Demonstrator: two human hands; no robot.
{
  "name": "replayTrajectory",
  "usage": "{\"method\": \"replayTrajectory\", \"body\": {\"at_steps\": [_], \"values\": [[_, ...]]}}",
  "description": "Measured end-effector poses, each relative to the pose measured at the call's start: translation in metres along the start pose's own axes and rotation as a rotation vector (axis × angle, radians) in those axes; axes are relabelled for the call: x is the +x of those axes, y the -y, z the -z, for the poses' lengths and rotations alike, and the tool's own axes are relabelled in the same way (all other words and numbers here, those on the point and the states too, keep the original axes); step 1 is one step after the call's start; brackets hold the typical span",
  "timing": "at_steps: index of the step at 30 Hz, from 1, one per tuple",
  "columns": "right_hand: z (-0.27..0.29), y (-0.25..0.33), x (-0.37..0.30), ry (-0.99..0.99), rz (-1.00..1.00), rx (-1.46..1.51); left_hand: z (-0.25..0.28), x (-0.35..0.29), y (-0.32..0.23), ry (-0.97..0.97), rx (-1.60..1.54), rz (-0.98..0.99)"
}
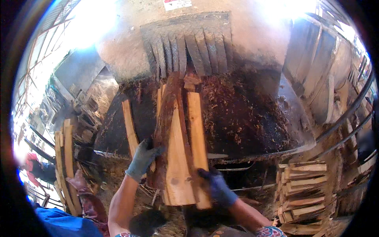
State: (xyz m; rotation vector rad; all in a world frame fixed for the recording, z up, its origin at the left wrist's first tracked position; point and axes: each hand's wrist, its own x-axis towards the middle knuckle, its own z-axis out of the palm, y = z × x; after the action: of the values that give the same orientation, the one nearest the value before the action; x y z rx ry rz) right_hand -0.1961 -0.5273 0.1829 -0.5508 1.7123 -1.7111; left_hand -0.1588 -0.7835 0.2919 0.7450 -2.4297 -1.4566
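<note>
Grey-gloved left hand (142, 160); blue-gloved right hand (217, 187); pale orange planks (179, 158).

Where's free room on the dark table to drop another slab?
Freest: the sawdust-strewn right side of the dark metal table, between the pale split wood slabs and its right edge. A narrower strip lies left of the lone thin plank. The centre is crowded: left gloved hand and right gloved hand grip the slabs.

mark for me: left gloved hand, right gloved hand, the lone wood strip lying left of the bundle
left gloved hand (142, 159): head view, back of the grey glove.
right gloved hand (218, 187): head view, back of the blue glove.
lone wood strip (129, 125): head view, middle of its length.
</note>
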Motion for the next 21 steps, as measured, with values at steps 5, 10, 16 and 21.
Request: {"method": "replayTrajectory", "body": {"at_steps": [5,10,16,21], "values": [[0.108,0.041,-0.114,-0.425,-0.117,0.256,0.017,-0.01,0.01,-0.143,-0.306,0.019],[0.064,0.136,-0.044,-0.126,0.102,0.109,0.046,0.043,0.008,-0.676,0.782,-0.162],[0.005,0.155,0.034,0.062,0.408,0.324,-0.019,-0.019,0.06,-0.502,0.148,-0.393],[0.0,0.059,-0.004,0.014,0.124,0.119,-0.108,-0.085,0.07,0.042,-1.102,0.1]]}}
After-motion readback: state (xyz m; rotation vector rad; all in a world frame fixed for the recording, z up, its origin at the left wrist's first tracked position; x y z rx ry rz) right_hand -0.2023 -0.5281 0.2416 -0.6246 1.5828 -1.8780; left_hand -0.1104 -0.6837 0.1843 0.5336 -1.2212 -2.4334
